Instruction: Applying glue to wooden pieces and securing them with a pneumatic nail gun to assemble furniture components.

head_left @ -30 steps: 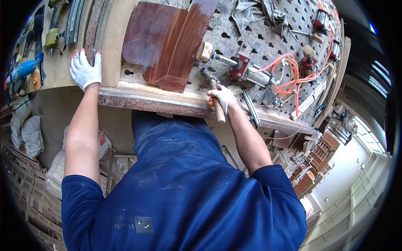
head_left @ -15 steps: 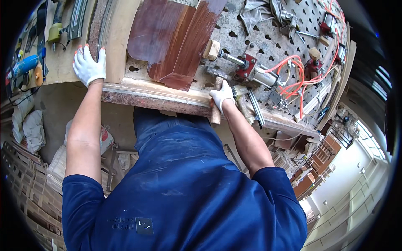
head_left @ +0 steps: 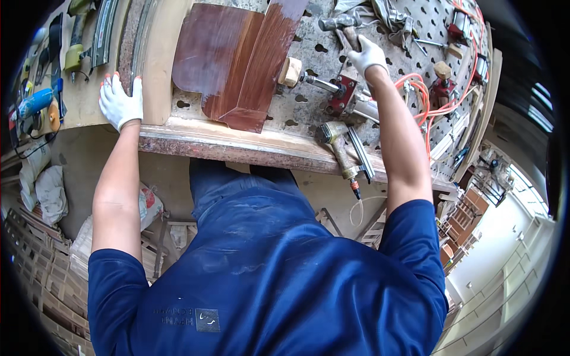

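"Metal on a wooden handle, the hammer (head_left: 345,22): at what risk from here?"

"Perhaps of knocking the clamp (head_left: 343,98) or the orange hoses (head_left: 418,98), in case of drawing it back too low"

"And at the near edge?"

"Possibly a fall of the nail gun (head_left: 338,145), with its grip end over the edge of the bench (head_left: 317,107), in case of a pull on its thin hose (head_left: 358,210)"

"Hammer where, and held how?"

"Beyond the clamp, grasped by the handle in the right hand (head_left: 368,56); touching the bench or not, impossible to tell"

"And the arms?"

"Right, stretched far forward; left, nearly straight, with left hand (head_left: 120,104) opened, fingers spread on the pale wood (head_left: 86,101), grasping nothing"
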Tool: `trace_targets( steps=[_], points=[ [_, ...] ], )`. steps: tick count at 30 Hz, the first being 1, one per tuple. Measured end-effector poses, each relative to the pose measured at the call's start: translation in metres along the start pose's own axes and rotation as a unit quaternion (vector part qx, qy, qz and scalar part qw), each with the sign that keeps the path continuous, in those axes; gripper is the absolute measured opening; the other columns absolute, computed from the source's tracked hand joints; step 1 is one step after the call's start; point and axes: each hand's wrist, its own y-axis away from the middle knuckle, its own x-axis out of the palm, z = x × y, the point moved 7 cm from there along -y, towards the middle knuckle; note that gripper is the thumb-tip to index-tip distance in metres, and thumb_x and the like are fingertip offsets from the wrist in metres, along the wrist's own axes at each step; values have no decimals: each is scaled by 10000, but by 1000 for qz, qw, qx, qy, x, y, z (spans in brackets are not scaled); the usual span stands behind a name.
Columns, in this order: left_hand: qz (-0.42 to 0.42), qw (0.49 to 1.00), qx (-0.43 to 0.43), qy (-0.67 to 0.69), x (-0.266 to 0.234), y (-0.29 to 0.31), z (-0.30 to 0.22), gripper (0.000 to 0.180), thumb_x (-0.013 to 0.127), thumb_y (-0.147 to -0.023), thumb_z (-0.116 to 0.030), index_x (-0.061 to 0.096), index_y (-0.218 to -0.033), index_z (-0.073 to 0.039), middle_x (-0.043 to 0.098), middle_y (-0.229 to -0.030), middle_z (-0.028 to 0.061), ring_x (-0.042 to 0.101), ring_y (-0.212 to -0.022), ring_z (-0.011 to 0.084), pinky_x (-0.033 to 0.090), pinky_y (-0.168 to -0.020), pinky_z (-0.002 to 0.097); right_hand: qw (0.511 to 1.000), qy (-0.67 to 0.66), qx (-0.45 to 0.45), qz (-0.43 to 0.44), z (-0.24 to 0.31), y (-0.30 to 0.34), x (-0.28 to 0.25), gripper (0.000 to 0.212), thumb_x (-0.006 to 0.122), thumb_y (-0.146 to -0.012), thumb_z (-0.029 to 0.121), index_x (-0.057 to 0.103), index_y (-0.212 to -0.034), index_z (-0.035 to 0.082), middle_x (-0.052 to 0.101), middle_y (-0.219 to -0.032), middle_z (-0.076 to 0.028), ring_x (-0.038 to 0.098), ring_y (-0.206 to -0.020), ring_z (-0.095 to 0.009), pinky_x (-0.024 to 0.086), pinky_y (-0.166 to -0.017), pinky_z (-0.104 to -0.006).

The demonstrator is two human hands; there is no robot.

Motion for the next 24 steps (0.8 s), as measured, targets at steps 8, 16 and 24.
trace_targets(
  steps=[8, 16, 24],
  points=[
    [17, 1000, -14, -16, -7, 2, 13, 612, 697, -852, -584, 650, -1284, -153, 641, -1374, 124, 598, -1264, 316, 457, -1063, 462, 970, -98, -142, -171, 13, 140, -3, 353, 768, -847, 140, 700, -1163, -3, 703, -1116, -175, 674, -937, -271, 554, -817, -341],
    [16, 1000, -14, 8, -4, -7, -3, 598, 700, -853, -576, 665, -1270, -149, 651, -1355, 120, 618, -1227, 324, 469, -1049, 460, 998, 23, 27, -43, -101, 243, 167, 693, 724, -839, 284, 483, -1424, 1, 631, -1242, -278, 639, -1117, -431, 530, -940, -463],
    [3, 1000, -27, 2, -5, -8, 11, 591, 714, -847, -563, 664, -1268, -151, 657, -1342, 104, 617, -1221, 312, 476, -1038, 461, 969, -148, 115, 162, 14, 211, 74, 493, 704, -841, 208, 593, -1268, -12, 706, -1042, -189, 701, -902, -340, 564, -787, -385]
  ],
)
